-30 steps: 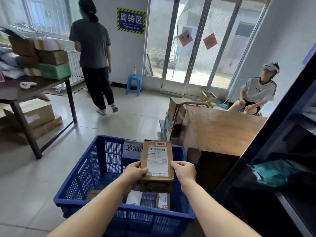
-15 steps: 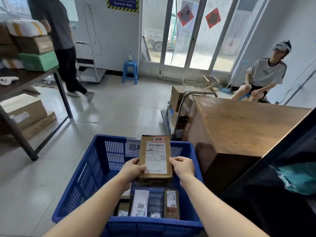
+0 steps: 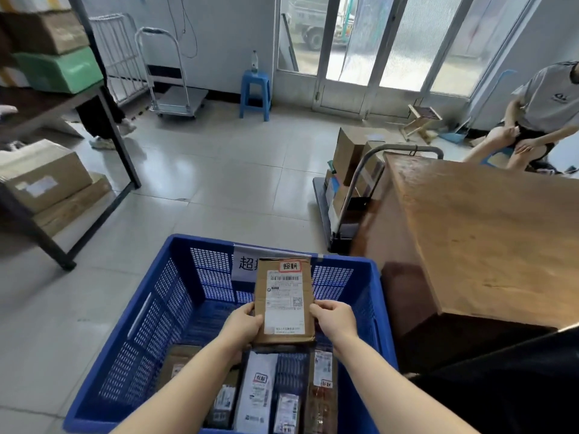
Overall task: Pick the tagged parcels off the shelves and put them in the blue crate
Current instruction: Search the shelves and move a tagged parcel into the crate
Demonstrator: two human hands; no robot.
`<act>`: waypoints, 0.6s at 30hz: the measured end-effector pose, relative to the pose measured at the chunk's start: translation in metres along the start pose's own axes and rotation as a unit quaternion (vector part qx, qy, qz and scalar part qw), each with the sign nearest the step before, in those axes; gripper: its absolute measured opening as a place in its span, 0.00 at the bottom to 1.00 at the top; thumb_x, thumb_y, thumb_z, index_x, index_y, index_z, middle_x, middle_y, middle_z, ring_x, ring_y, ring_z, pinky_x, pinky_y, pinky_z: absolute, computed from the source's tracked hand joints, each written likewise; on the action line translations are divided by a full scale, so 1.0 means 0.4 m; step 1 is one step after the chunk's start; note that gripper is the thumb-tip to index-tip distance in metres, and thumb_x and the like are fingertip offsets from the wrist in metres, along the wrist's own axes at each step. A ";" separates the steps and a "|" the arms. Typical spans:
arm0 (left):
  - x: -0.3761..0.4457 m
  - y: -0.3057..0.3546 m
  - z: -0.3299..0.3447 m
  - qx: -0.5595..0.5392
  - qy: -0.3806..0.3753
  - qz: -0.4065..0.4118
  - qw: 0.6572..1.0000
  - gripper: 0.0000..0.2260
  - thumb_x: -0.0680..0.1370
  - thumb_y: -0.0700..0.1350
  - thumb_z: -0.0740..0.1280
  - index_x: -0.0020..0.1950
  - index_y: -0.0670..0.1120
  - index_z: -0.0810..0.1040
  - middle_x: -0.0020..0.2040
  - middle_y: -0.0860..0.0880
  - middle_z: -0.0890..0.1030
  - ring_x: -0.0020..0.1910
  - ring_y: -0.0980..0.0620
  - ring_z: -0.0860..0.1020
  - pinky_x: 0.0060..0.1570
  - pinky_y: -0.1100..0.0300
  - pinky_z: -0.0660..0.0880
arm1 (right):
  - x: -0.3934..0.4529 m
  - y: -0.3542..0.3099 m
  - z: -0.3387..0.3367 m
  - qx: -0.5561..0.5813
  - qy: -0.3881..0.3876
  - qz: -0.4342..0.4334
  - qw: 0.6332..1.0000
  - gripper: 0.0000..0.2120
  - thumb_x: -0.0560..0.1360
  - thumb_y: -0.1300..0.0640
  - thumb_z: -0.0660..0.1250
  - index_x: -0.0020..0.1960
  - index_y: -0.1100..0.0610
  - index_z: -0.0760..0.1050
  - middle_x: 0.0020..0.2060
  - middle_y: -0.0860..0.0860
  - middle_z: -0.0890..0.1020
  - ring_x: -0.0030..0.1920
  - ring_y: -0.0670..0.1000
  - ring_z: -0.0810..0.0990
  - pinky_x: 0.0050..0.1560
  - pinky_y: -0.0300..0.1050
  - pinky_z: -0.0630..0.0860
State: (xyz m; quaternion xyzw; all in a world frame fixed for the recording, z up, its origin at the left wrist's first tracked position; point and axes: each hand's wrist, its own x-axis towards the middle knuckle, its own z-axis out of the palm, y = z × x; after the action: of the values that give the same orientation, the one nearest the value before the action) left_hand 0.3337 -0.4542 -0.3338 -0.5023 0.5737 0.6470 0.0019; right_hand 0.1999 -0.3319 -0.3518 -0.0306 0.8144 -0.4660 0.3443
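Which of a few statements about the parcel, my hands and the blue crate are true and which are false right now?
1. Both hands hold the cardboard parcel over the blue crate. True: left hand, right hand.
2. The crate holds no parcels yet. False: several lie in it, including a white parcel.
3. The held parcel carries a red-bordered tag at its top. True.
4. The blue stool stands inside the crate. False: it stands by the far wall.
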 end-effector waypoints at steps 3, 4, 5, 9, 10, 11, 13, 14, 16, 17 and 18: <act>0.083 -0.018 0.021 -0.007 0.010 -0.015 1.000 0.12 0.79 0.41 0.62 0.61 0.50 0.76 0.55 0.48 0.83 0.45 0.51 0.80 0.34 0.61 0.74 | 0.085 0.021 0.020 -0.007 -0.027 0.028 0.999 0.11 0.70 0.54 0.69 0.50 0.53 0.84 0.46 0.47 0.86 0.50 0.50 0.84 0.55 0.52 0.81; 0.098 -0.024 0.023 0.000 0.013 -0.016 1.000 0.12 0.79 0.42 0.62 0.61 0.50 0.76 0.55 0.49 0.83 0.46 0.50 0.81 0.33 0.61 0.73 | 0.099 0.027 0.026 -0.007 -0.034 0.034 0.999 0.11 0.70 0.54 0.69 0.50 0.53 0.84 0.46 0.46 0.86 0.49 0.50 0.84 0.55 0.52 0.81; 0.113 -0.029 0.024 0.007 0.016 -0.016 1.000 0.12 0.78 0.43 0.62 0.60 0.51 0.76 0.55 0.49 0.83 0.47 0.50 0.81 0.34 0.61 0.73 | 0.114 0.034 0.034 -0.008 -0.041 0.040 0.998 0.11 0.70 0.54 0.68 0.50 0.52 0.84 0.46 0.46 0.86 0.49 0.50 0.84 0.55 0.52 0.81; 0.240 -0.072 0.043 0.017 0.010 -0.026 0.999 0.13 0.77 0.39 0.62 0.56 0.54 0.76 0.49 0.53 0.83 0.51 0.49 0.81 0.52 0.52 0.79 | 0.195 0.077 0.078 -0.007 -0.067 0.056 0.996 0.10 0.73 0.56 0.66 0.51 0.51 0.83 0.47 0.45 0.86 0.50 0.48 0.83 0.56 0.50 0.80; 0.272 -0.084 0.047 0.019 0.009 -0.034 0.999 0.13 0.77 0.38 0.63 0.53 0.56 0.74 0.46 0.55 0.82 0.51 0.49 0.81 0.55 0.51 0.78 | 0.215 0.089 0.090 0.000 -0.071 0.060 0.996 0.09 0.74 0.57 0.66 0.50 0.50 0.83 0.46 0.44 0.85 0.49 0.47 0.83 0.55 0.49 0.81; 0.302 -0.093 0.053 0.017 0.009 -0.034 0.999 0.13 0.76 0.38 0.64 0.51 0.57 0.73 0.44 0.56 0.81 0.51 0.50 0.81 0.56 0.50 0.78 | 0.239 0.108 0.104 0.001 -0.072 0.066 0.995 0.09 0.75 0.58 0.65 0.48 0.48 0.83 0.44 0.43 0.85 0.48 0.46 0.83 0.54 0.48 0.81; 0.367 -0.121 0.061 0.016 0.001 -0.035 0.999 0.13 0.76 0.39 0.66 0.56 0.55 0.75 0.46 0.56 0.82 0.50 0.50 0.82 0.54 0.50 0.79 | 0.289 0.150 0.134 0.000 -0.070 0.071 0.995 0.10 0.75 0.59 0.65 0.46 0.47 0.82 0.44 0.42 0.85 0.48 0.46 0.83 0.54 0.49 0.81; 0.398 -0.135 0.066 0.015 -0.005 -0.039 0.999 0.14 0.76 0.39 0.66 0.58 0.54 0.75 0.47 0.55 0.82 0.50 0.50 0.82 0.52 0.52 0.79 | 0.311 0.167 0.149 0.004 -0.071 0.075 0.995 0.09 0.75 0.59 0.65 0.47 0.47 0.82 0.44 0.43 0.85 0.47 0.46 0.83 0.53 0.49 0.81; 0.464 -0.169 0.075 0.014 -0.007 -0.045 0.999 0.17 0.76 0.37 0.65 0.63 0.51 0.73 0.48 0.52 0.82 0.50 0.49 0.82 0.48 0.54 0.79 | 0.363 0.205 0.178 0.008 -0.068 0.084 0.994 0.10 0.76 0.59 0.65 0.52 0.49 0.81 0.45 0.43 0.84 0.46 0.44 0.83 0.51 0.47 0.82; 0.495 -0.185 0.081 0.012 -0.008 -0.051 0.999 0.18 0.77 0.36 0.64 0.65 0.50 0.72 0.49 0.51 0.81 0.50 0.49 0.81 0.46 0.56 0.79 | 0.391 0.226 0.192 0.010 -0.066 0.087 0.994 0.10 0.77 0.60 0.64 0.53 0.49 0.81 0.46 0.43 0.84 0.45 0.44 0.82 0.48 0.44 0.82; 0.526 -0.203 0.087 0.010 -0.013 -0.053 0.998 0.18 0.77 0.35 0.63 0.64 0.49 0.73 0.47 0.52 0.82 0.47 0.50 0.81 0.41 0.59 0.78 | 0.414 0.242 0.204 0.013 -0.063 0.087 0.994 0.10 0.77 0.60 0.64 0.54 0.50 0.80 0.48 0.43 0.83 0.44 0.42 0.81 0.42 0.38 0.81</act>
State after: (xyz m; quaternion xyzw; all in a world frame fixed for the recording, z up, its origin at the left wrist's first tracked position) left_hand 0.2541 -0.5214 -0.5367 -0.5238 0.5528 0.6463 0.0486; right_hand 0.1484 -0.3991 -0.5421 0.0153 0.7847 -0.4417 0.4346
